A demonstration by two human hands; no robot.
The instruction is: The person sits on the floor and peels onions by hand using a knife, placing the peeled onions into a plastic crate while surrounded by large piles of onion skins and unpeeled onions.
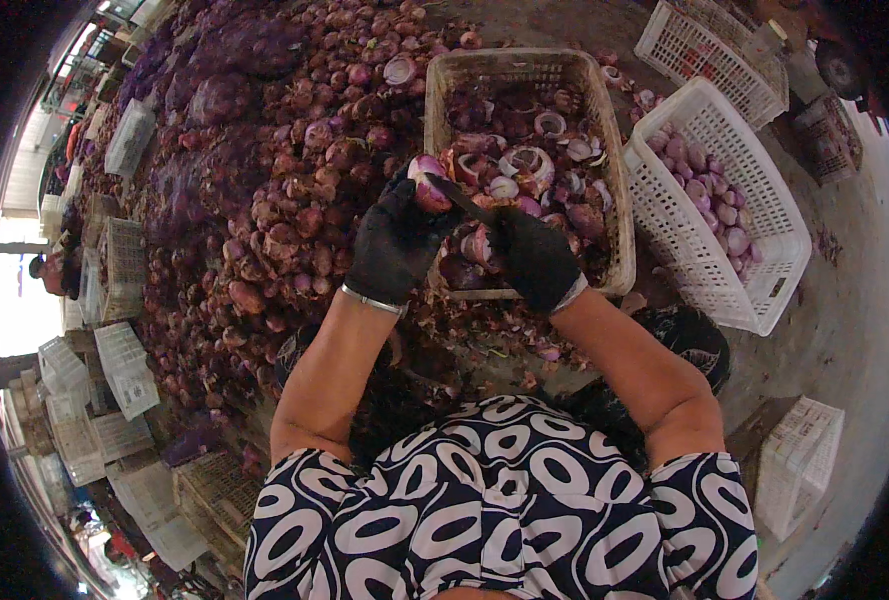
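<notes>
In a black glove, my left hand (398,238) grips a red onion (431,187) whose purple flesh and a white patch show. A knife (461,199) is in my right hand (532,256), gloved the same way, with its dark blade against the onion's right side. Both hands are over the near left part of a worn plastic crate (624,259). Inside that crate lie onion skins, cut rings (528,166) and trimmed pieces. My fingers hide part of the onion and the knife's handle.
A large heap of unpeeled red onions (287,217) spreads to the left, with purple mesh sacks (223,97) farther back. On the right a white crate (759,300) holds peeled onions (707,187). More crates (126,367) stand at the left; a person (58,274) is there too.
</notes>
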